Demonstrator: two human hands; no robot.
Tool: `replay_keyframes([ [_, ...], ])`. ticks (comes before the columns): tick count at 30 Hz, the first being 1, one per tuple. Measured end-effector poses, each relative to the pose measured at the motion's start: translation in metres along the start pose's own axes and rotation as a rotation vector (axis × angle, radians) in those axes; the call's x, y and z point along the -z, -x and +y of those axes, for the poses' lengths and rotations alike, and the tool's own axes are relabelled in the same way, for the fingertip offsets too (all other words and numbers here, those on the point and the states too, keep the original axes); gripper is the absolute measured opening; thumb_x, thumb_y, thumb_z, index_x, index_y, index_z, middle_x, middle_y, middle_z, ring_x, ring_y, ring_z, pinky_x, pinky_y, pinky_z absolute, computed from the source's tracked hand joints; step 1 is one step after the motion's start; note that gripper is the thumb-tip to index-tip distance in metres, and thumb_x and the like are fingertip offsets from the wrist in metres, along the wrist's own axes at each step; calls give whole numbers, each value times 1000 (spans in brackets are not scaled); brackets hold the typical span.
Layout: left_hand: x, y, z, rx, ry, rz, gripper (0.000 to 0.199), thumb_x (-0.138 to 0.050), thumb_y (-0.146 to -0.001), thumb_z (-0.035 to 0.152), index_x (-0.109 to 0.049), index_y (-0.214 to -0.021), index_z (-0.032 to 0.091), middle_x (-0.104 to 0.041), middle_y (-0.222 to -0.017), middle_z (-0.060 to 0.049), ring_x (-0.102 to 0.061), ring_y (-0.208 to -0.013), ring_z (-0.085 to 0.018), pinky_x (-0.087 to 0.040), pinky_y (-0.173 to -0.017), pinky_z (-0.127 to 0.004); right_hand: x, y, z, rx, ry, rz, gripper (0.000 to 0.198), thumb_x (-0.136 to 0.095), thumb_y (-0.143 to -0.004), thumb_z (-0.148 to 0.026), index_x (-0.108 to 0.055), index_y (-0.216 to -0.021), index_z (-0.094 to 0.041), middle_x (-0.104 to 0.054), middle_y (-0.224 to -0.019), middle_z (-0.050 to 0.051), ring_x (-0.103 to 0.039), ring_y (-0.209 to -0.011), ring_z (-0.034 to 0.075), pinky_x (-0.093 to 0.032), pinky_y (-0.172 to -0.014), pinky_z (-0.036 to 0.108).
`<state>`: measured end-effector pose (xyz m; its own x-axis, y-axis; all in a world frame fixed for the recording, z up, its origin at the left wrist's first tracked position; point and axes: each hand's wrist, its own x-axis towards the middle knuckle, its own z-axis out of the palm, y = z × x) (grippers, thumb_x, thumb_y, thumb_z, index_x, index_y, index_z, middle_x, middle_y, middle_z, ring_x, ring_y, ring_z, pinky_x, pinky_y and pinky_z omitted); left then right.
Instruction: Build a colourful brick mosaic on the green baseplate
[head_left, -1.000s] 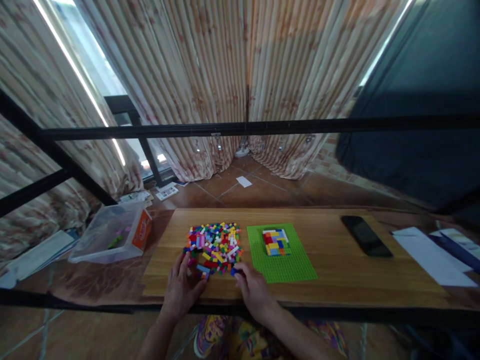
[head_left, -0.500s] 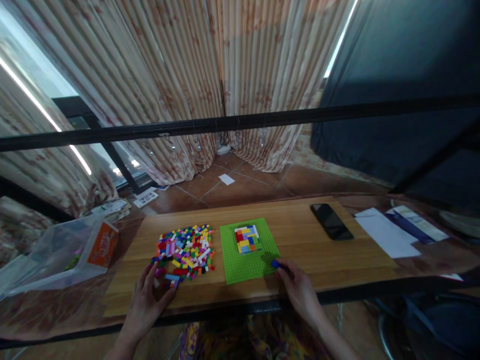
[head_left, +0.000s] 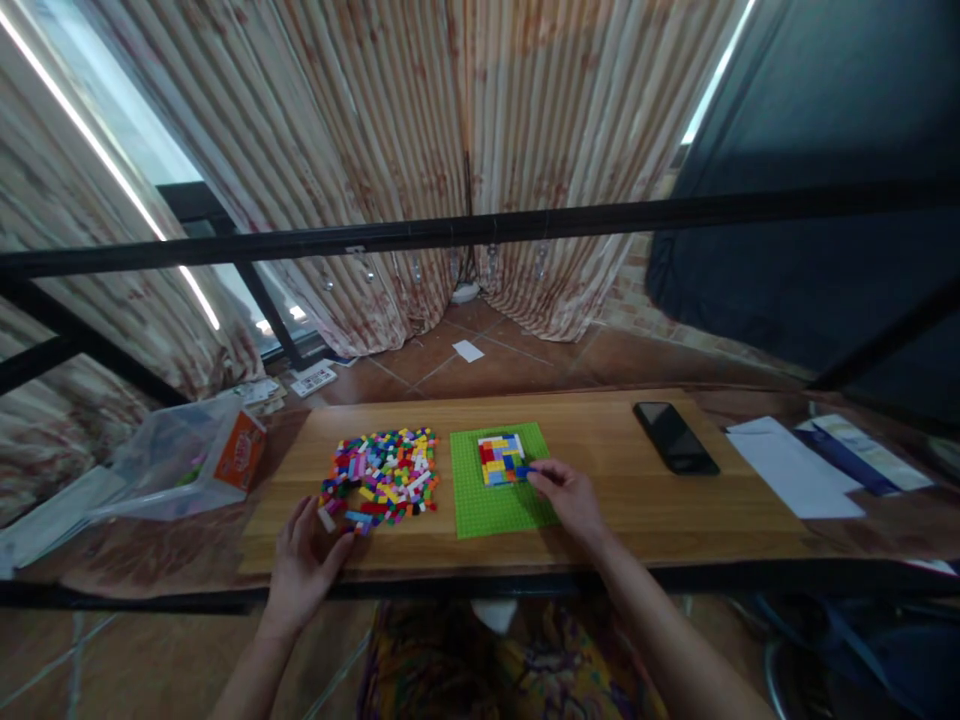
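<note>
Head view here: the right hand [head_left: 574,500] has thumb and index pinched on a small blue brick [head_left: 524,471], right at the fingertips, a bit right of and below frame centre. The brick is at the lower right corner of a flat patchwork of bricks [head_left: 499,458]; can't tell if they're actually touching. The left hand [head_left: 300,560], lower left, has thumb and fingers spread at the near edge of a loose brick pile [head_left: 390,470].

Everything's glossy, plasticky and blocky, and the green baseplate [head_left: 472,510] is a thin studded sheet. It's all on a wood-grain board [head_left: 600,530]. The right hand hides a bit of the baseplate's right edge. Black phone [head_left: 676,438] right of centre, clear plastic bin [head_left: 180,470] far left, pleated floral curtains [head_left: 360,150] up top.
</note>
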<state>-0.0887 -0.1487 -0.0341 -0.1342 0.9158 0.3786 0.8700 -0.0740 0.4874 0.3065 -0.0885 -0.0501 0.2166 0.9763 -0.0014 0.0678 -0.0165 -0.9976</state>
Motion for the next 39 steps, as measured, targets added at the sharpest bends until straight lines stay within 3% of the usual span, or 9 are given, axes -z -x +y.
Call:
replay_keyframes([
  [4,-8,10,47,-137,-16,94,55,-54,-84,47,-43,-132,22,-47,-135,-11,-43,-129,-31,-37,-109,-52,-4,-10,5,17,48,-8,34,-71,-63,-49,-73,-79,-18,-73,-75,4,-63,-67,18,-50,-67,33],
  [10,-56,11,140,-363,78,-169,53,-53,-85,29,-42,-137,24,-43,-143,-11,-36,-135,-30,-34,-110,-52,-1,-12,9,51,69,-4,33,-69,-67,-48,-75,-82,-20,-75,-83,6,-67,-75,22,-52,-76,38],
  [14,-83,3,172,-389,112,-300,61,-58,-80,23,-41,-139,24,-39,-146,-10,-34,-135,-30,-33,-110,-55,-5,-11,10,78,70,5,33,-68,-69,-49,-75,-84,-20,-75,-85,7,-68,-79,22,-52,-79,39],
  [23,-118,-8,178,-395,154,-411,69,-56,-76,16,-37,-142,22,-38,-147,-12,-32,-136,-31,-31,-110,-55,-9,-9,14,103,138,88,29,-66,-71,-46,-75,-82,-21,-74,-87,7,-67,-83,23,-51,-82,39],
  [34,-117,-4,160,-298,188,-354,66,-50,-83,20,-29,-145,15,-44,-142,-15,-39,-132,-28,-33,-110,-51,-8,-6,12,94,176,77,30,-65,-73,-47,-74,-83,-20,-74,-87,8,-66,-82,23,-51,-79,38],
  [39,-119,1,156,-262,221,-355,65,-49,-85,23,-27,-145,13,-47,-138,-17,-42,-129,-28,-36,-108,-51,-9,-1,13,152,183,70,32,-62,-77,-48,-72,-85,-19,-72,-89,8,-65,-84,22,-49,-82,38],
])
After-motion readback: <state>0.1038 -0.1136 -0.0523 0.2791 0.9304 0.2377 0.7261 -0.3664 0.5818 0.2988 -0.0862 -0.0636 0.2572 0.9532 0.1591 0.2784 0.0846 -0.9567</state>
